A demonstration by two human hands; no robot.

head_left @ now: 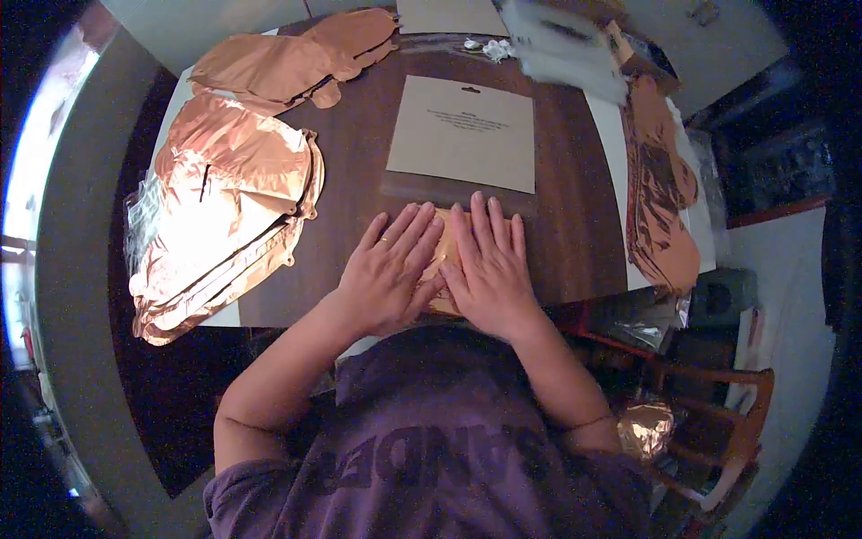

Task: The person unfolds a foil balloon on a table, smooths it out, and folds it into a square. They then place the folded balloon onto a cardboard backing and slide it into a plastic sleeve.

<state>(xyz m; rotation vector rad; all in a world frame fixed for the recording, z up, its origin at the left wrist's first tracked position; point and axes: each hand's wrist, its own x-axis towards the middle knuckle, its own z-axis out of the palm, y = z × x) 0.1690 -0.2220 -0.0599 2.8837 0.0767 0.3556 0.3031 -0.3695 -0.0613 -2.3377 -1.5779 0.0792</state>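
My left hand lies flat, fingers stretched out, on a folded piece of copper-coloured foil at the near edge of the table. Beside it, my right hand presses flat on the same foil with its fingers slightly spread. The thumbs come close together, and most of the foil is hidden under both palms. Just beyond my fingertips is a beige card with a hang hole and small printed text, in what looks like a clear sleeve.
Stacked flat copper foil balloons cover the table's left side. More foil shapes lie at the far left, and others along the right edge. Clear plastic bags are at the back. A wooden chair stands at lower right.
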